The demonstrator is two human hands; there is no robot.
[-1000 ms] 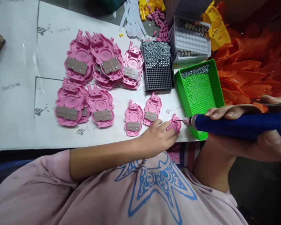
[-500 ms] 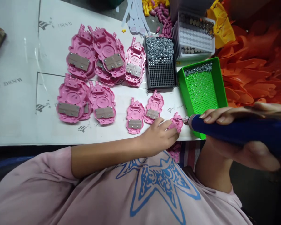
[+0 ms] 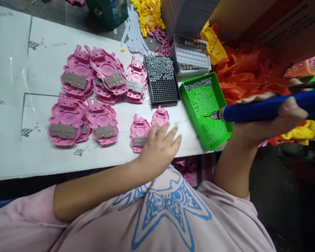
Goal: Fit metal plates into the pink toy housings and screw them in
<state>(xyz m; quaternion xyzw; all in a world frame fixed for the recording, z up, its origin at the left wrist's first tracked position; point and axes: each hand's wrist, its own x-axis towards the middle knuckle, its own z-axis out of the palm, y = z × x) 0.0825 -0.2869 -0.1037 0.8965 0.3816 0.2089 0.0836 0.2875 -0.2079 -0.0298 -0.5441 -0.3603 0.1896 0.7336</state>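
Observation:
My right hand (image 3: 262, 130) is wrapped round a blue electric screwdriver (image 3: 254, 111). The bit points left, over the green perforated tray (image 3: 185, 101), which has small screws (image 3: 199, 84) gathered along its far end. My left hand (image 3: 157, 152) has its fingers spread above the table's front edge. It partly covers a pink plastic shell (image 3: 160, 116), so whether the fingertips touch that shell I cannot tell. Just left of the hand lies another pink shell (image 3: 140, 131) with a grey cover plate (image 3: 139, 141) screwed on.
Several pink shells (image 3: 105, 120) with grey plates lie in overlapping groups at left. A black tray (image 3: 164, 89) of screws stands behind my left hand, near white trays (image 3: 193, 57) of round metal parts. Orange parts (image 3: 241, 66) are heaped at the right, yellow ones (image 3: 149, 14) at the back.
The screwdriver has come away from the small pink shell and its tip is now over the green tray. My left hand has left that spot, moved left and spread its fingers. The view has shifted.

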